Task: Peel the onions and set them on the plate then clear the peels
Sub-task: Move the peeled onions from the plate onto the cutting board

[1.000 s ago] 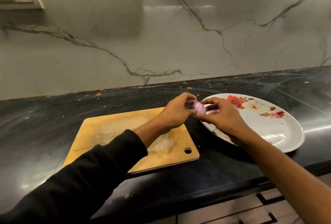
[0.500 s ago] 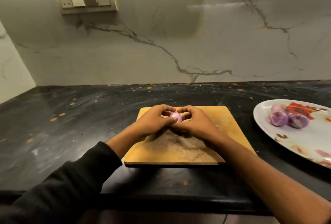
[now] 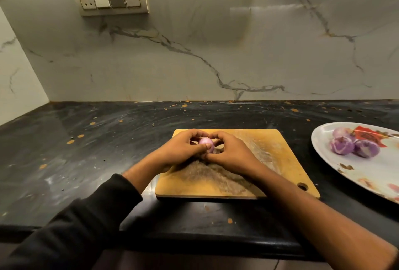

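Three peeled onions (image 3: 354, 145) sit on the plate (image 3: 367, 174) at the right — that much is done. A fourth onion (image 3: 206, 143) is over the cutting board (image 3: 269, 155) on the counter (image 3: 86, 140), apparently in mid-peel. The left hand (image 3: 183, 151) curls round it, thumb pressed across its front; the right hand (image 3: 232, 153) closes in from the other side, fingertips pinching at it (whether on loose skin, I can't tell). Left to do, by my reckoning: finish this one, plate it, clear the peels — none are plainly visible.
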Tool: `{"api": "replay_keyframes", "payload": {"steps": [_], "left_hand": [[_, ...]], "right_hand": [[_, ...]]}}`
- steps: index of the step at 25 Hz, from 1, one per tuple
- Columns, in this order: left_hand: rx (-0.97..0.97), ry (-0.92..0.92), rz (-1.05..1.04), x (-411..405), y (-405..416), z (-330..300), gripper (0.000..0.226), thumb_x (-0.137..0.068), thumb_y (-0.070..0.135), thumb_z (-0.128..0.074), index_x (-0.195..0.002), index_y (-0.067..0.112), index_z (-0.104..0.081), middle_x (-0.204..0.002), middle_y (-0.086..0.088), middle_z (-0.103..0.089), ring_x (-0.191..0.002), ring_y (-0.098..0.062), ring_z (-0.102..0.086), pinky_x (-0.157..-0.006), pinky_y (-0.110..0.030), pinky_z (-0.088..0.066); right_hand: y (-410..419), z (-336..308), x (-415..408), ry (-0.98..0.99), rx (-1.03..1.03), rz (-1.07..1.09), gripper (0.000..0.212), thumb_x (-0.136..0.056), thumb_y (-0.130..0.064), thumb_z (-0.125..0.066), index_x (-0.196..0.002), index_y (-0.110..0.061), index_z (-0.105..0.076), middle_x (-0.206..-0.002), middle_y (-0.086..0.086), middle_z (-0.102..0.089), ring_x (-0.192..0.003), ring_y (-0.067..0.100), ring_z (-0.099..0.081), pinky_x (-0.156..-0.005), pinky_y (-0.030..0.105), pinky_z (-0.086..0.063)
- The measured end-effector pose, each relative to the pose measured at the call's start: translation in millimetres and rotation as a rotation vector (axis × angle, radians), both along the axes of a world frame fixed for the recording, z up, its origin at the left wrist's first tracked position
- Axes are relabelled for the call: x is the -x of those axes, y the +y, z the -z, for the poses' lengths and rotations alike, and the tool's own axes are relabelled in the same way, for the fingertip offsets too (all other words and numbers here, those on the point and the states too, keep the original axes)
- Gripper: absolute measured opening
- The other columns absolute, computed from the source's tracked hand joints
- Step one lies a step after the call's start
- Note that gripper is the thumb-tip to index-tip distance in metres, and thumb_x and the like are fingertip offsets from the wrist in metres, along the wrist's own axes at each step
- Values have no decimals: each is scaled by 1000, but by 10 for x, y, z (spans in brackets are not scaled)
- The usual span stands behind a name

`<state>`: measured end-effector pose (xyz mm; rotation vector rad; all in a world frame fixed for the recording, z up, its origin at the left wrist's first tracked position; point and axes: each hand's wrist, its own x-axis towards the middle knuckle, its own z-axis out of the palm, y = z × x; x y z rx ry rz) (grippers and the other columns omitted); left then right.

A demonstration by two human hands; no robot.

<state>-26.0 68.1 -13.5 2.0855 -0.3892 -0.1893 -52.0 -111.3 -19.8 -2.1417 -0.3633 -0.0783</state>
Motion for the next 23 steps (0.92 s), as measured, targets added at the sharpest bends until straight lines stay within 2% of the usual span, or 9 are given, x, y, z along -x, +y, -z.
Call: {"api": "replay_keyframes", "payload": {"steps": [4,8,11,14,16,20,23], "left_hand": [[4,6,-20,21,-15,-12,43,-93,25,-67,-133,20,-53,-120,1,-62,-107,-13,-64,-90,-29,-57],[-14,5,-42,11,15,0,44,-92,27,-68,-134,20,-54,-121,2,-63,-105,-13,-65,-94,-34,-56],[-29,-21,-73,8,12,-23,43,-92,29,-68,-132,22,-55,-122,3,-61,-105,-12,-64,-95,-34,-55],[-25,-70,-102,-11,-40,-111,38,-91,30,-69,-127,23,-59,-120,3,-61,-105,-13,-63,-94,-33,-55],[-16,-106,-93,-41,-123,-200,34,-91,30,-69,-124,23,-61,-116,3,-63,-105,-13,-63,-93,-32,-54],[5,-143,-28,-117,-475,-368,28,-91,30,-69,-117,22,-64,-107,2,-68,-101,-10,-64,-93,-30,-55],[-62,-213,79,-150,-894,-435,28,-91,29,-68,-118,20,-64,-104,4,-68,-99,-9,-64,-92,-31,-55]], "right_hand": [[19,-4,0,-14,22,2,53,-81,-26,-82,-128,-20,-58,-117,-2,-63,-104,12,-62,-81,23,-57],[18,9,-9,-20,39,9,56,-80,-27,-83,-128,-21,-57,-123,1,-62,-105,13,-61,-82,25,-56],[4,8,-8,-8,55,26,64,-80,-31,-83,-135,-20,-52,-129,3,-59,-110,16,-60,-88,31,-56],[-79,-45,-8,5,78,70,69,-80,-37,-82,-139,-22,-49,-127,-1,-58,-108,16,-60,-84,29,-53],[-200,-105,-10,-22,103,108,65,-81,-38,-80,-138,-23,-51,-126,-1,-58,-103,14,-59,-79,27,-49],[-602,-246,22,-59,177,199,55,-88,-35,-73,-138,-22,-53,-128,1,-60,-106,14,-59,-87,30,-50],[-982,-316,71,-88,214,272,48,-90,-35,-72,-134,-21,-59,-123,1,-65,-103,12,-60,-85,28,-48]]}}
